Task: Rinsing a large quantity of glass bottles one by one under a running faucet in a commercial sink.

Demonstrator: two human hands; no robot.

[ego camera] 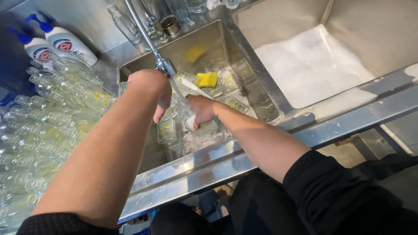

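Bottles fill this scene, and the one in hand [191, 122] sits low in the middle sink [244, 56], under the tap's water stream, gripped by the right hand.

Far left, two white pump bottles [65, 43] with blue tops stand against the steel wall. Below them a large heap of clear glass bottles [43, 130] lies stacked on the drainboard; judging by where they lie, these look already washed, so a good share of the work seems done.

Next comes the left hand [150, 89], forearm stretched forward from the lower left, wrist bent down over the sink just beside the spray head [164, 66]. Its fingers curl downward; what they hold, if anything, is hidden behind the hand, so I cannot tell.

Inside the sink, more bottles [167, 130] stand and lie in soapy water, with a yellow sponge [207, 79] resting among them. These look still to be rinsed, so the job appears well along but not finished.

Right hand [202, 111] reaches in from the lower right, black sleeve pushed up past the elbow, fingers wrapped closed around the bottle under the stream.

Far right, a second basin [392, 26] holds white foam [313, 65].
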